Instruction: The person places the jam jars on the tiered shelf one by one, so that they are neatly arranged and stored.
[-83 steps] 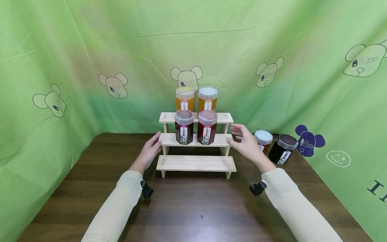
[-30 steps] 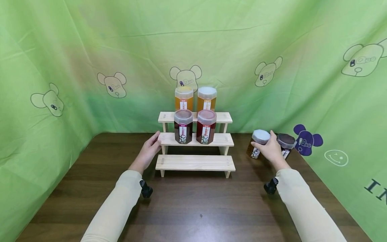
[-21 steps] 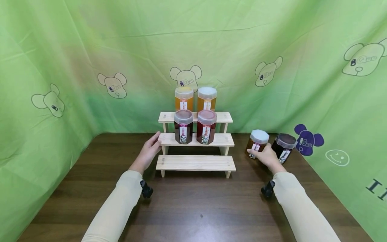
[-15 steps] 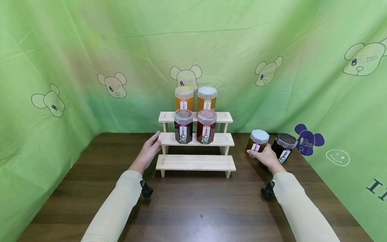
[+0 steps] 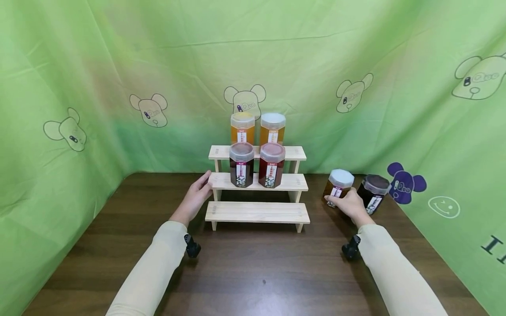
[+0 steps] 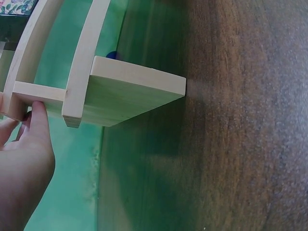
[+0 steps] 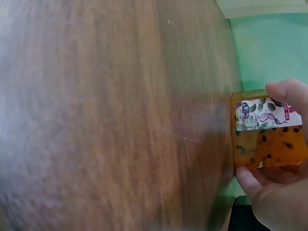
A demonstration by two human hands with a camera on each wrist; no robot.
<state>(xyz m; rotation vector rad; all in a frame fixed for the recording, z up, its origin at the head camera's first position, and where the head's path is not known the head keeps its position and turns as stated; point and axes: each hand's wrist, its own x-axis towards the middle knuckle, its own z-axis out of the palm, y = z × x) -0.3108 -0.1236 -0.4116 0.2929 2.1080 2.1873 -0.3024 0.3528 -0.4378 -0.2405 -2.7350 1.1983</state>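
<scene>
At the right of the table, my right hand grips a white-lidded jar from the near side, low on its body. In the right wrist view, thumb and fingers sit on opposite sides of this amber jar, which has dark seeds inside and a flowered label. It stands upright on the table. My left hand holds the left end of the middle step of a three-step wooden stand. The left wrist view has the thumb against the wood, with the other fingertips partly out of frame.
On the middle step stand a dark jar and a red jar. Two orange jars, one yellow-lidded and one white-lidded, stand on the top step. Another dark jar is just right of my right hand. A green curtain hangs behind.
My right hand has gone from the stand's right end to the white-lidded jar, then lower on its body. The jar has turned and shifted slightly left. My left hand stays at the stand.
</scene>
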